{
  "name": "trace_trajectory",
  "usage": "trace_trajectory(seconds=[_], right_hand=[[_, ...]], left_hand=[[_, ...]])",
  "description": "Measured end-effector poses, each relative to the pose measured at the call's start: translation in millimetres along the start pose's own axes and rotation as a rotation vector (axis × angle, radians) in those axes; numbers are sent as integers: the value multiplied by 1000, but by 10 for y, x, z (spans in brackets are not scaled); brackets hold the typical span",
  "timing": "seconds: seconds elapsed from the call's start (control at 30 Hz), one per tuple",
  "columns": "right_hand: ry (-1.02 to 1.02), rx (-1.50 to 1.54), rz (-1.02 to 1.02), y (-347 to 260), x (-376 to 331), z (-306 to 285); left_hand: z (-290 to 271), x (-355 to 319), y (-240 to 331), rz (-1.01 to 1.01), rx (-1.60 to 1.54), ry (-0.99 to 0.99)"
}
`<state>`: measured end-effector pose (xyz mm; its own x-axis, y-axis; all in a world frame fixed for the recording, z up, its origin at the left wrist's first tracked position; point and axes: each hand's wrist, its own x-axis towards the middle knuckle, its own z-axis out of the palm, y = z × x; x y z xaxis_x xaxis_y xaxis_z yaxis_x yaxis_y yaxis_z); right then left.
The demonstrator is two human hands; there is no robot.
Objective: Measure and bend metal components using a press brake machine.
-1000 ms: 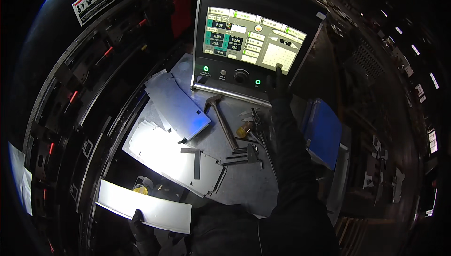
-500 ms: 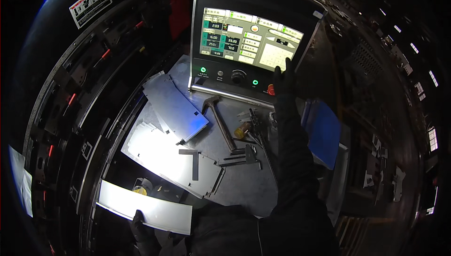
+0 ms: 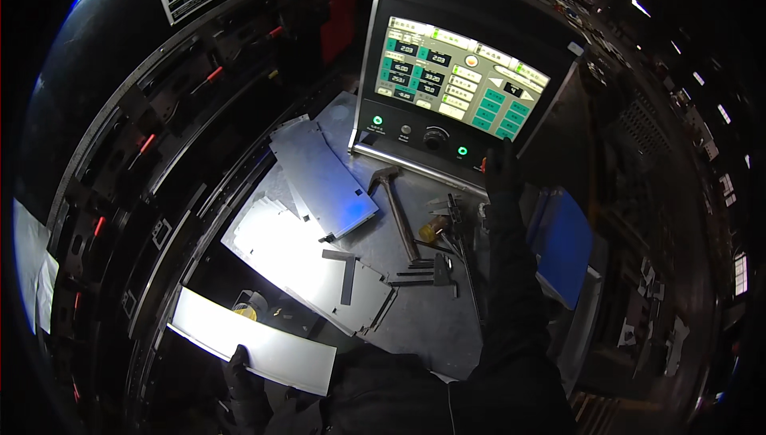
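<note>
My left hand (image 3: pixel 242 371), in a dark glove, grips the lower edge of a long, pale sheet-metal strip (image 3: pixel 251 339) at the lower left. The thumb lies over its face; the other fingers are hidden beneath. My right hand (image 3: pixel 501 168), also dark-gloved, is raised at the lower right corner of a control console (image 3: pixel 419 128). Its fingers look apart and hold nothing, though they are hard to see in the dark. Beside it, a red button (image 3: pixel 483 165) shows in part. The console's lit touchscreen (image 3: pixel 459 76) shows number fields and teal buttons.
Flat metal plates (image 3: pixel 323 176) lie on the metal table (image 3: pixel 431 331), with a small steel square (image 3: pixel 348 279) on top. A hammer (image 3: pixel 396 213), hex keys (image 3: pixel 423 275) and a yellow-handled tool (image 3: pixel 433 229) lie to their right. Machine rails (image 3: pixel 159 232) run along the left; a blue panel (image 3: pixel 562 248) stands right.
My right hand has drawn back slightly from the screen. A pale pop-up there has given way to teal buttons. The whole view has shifted; my left hand still holds the strip.
</note>
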<state>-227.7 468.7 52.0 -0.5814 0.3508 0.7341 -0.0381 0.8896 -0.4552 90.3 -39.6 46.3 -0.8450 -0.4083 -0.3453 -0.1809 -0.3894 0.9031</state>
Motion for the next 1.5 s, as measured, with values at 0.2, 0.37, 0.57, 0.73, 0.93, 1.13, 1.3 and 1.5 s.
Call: trace_trajectory(seconds=[0.2, 0.37, 0.57, 0.73, 0.93, 1.13, 1.3, 1.5], right_hand=[[-309, -52, 190, -202, -73, -118], [-151, -39, 40, -7, 42, 59], [-70, 50, -1, -123, -20, 19], [62, 127, -106, 2, 268, 166], [-44, 203, 86, -502, 921, -264], [-132, 240, 62, -409, 795, 66], [-504, 218, -436, -952, -161, -361], [-847, 245, -206, -1497, -1686, -396]], left_hand=[[272, -128, 185, -41, 72, 76], [431, -165, 262, 25, 63, 85], [-372, 136, -279, 183, 266, -45], [-244, 150, -151, 90, 139, -66], [-150, 43, -28, -30, 39, 34], [84, 45, 80, -114, -154, 48], [150, -177, 246, -114, -167, 226], [-37, 300, -14, -117, -38, 227]])
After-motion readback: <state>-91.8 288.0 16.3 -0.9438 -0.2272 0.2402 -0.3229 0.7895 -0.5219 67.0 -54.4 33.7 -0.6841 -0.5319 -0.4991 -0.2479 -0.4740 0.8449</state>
